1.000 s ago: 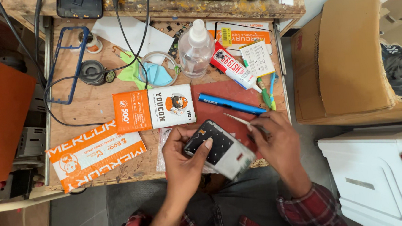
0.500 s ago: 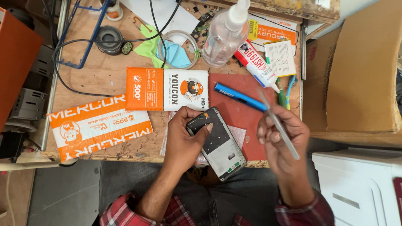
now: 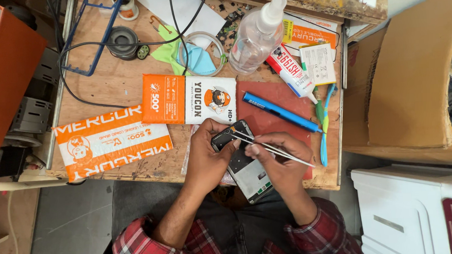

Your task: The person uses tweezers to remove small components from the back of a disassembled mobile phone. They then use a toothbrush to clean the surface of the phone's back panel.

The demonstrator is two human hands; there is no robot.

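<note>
An opened mobile phone [image 3: 246,167] lies back-up over the front edge of the wooden bench, its inner boards showing. My left hand [image 3: 207,156] grips the phone's top end from the left. My right hand [image 3: 282,162] holds thin metal tweezers [image 3: 273,149] whose tips rest on the phone's upper part near the camera corner. A red mat [image 3: 273,101] lies under and behind the phone.
On the bench [image 3: 105,84]: a blue screwdriver [image 3: 279,111], an orange-and-white box [image 3: 191,100], an orange packet [image 3: 111,141], a glue tube [image 3: 290,72], a clear spray bottle [image 3: 252,33], toothbrushes [image 3: 324,122], black cables. A cardboard box [image 3: 409,76] stands at the right, a white case [image 3: 416,210] below it.
My right hand has swung the tweezers from pointing up and away down onto the phone's upper end. The left hand keeps its grip, and the view has shifted slightly.
</note>
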